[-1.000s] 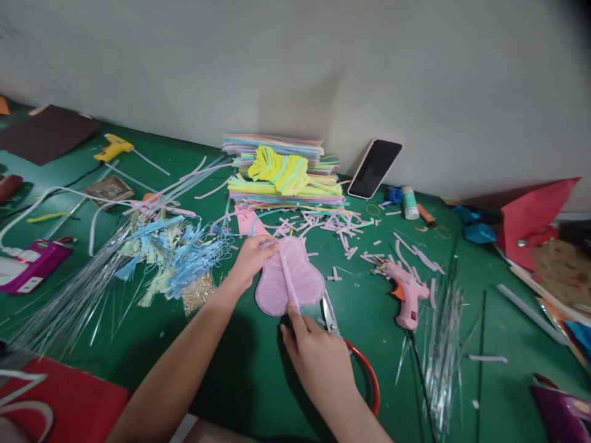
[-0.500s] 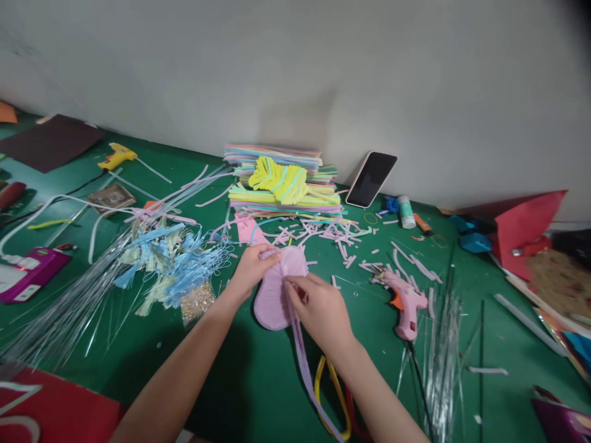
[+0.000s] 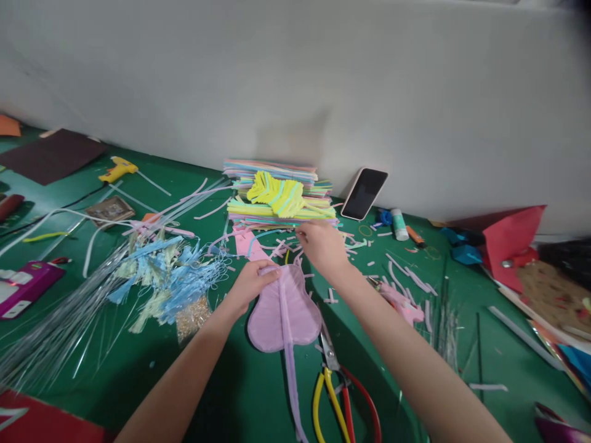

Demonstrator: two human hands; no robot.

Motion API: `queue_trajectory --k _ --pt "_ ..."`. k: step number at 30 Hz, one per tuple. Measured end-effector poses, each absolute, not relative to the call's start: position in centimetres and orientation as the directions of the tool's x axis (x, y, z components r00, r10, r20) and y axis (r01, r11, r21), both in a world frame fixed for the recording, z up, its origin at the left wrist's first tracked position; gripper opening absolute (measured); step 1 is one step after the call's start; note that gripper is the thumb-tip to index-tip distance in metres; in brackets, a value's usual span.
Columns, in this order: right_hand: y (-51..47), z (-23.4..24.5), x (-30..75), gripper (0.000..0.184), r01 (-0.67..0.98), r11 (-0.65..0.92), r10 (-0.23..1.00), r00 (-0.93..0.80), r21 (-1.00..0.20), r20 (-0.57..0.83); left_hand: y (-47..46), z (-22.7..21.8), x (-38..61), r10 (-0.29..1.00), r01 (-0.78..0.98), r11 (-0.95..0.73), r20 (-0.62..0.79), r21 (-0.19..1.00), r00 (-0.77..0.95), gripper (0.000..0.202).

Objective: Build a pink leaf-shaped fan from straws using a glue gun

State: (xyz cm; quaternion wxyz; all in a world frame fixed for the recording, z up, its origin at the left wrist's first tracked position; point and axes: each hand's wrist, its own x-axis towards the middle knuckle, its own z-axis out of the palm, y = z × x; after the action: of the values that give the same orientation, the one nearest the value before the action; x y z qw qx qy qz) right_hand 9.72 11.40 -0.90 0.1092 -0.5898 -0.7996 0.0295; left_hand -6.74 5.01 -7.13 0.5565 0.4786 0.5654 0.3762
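Observation:
My left hand (image 3: 249,286) pinches the top end of a lilac petal-shaped piece (image 3: 265,323), thumb on its upper face. A fuzzy lilac pipe cleaner stem (image 3: 290,375) runs down the middle of the piece and past its lower edge. Over the scattered short lilac pipe cleaner pieces, in front of the stacked pipe cleaners (image 3: 240,210), is my right hand (image 3: 325,249). Its fingers are curled together, and whatever may be between them is hidden. Scissors (image 3: 330,357) with yellow and red handles lie right of the petal piece, partly beneath its edge.
A yellow pipe cleaner leaf (image 3: 277,194) rests on the stack. A phone (image 3: 364,194) leans against the wall. The pink glue gun (image 3: 404,301) lies partly behind my right forearm. Blue tassels (image 3: 184,277) and silvery strands (image 3: 69,314) cover the left side; a yellow glue gun (image 3: 119,169) is farther back.
My right hand has let go of the lilac strip and moved up and away toward the loose pieces. The petal piece now lies turned wider into view, and the scissors are uncovered.

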Motion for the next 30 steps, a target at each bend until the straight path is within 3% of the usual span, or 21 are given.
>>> queue_trajectory --k 5,11,18,30 --pt "13.6 -1.9 5.3 0.028 0.866 0.487 0.872 -0.474 -0.115 0.121 5.0 -7.1 -6.7 0.961 0.128 0.251 -0.263 0.959 0.087 0.025" --pt "16.6 -3.0 2.0 0.026 0.819 0.572 0.819 -0.568 -0.049 0.079 5.1 -7.2 -6.8 0.963 0.124 0.240 -0.252 0.963 0.092 0.024" --pt "17.8 -3.0 0.5 0.034 0.856 0.517 0.855 -0.516 -0.016 0.055 5.2 -7.3 -7.0 0.961 0.110 0.250 -0.260 0.962 0.090 0.021" --pt "18.2 0.1 0.8 0.034 0.927 0.364 0.929 -0.368 -0.091 -0.036 5.2 -7.4 -7.0 0.953 0.093 0.282 -0.290 0.955 0.086 0.025"
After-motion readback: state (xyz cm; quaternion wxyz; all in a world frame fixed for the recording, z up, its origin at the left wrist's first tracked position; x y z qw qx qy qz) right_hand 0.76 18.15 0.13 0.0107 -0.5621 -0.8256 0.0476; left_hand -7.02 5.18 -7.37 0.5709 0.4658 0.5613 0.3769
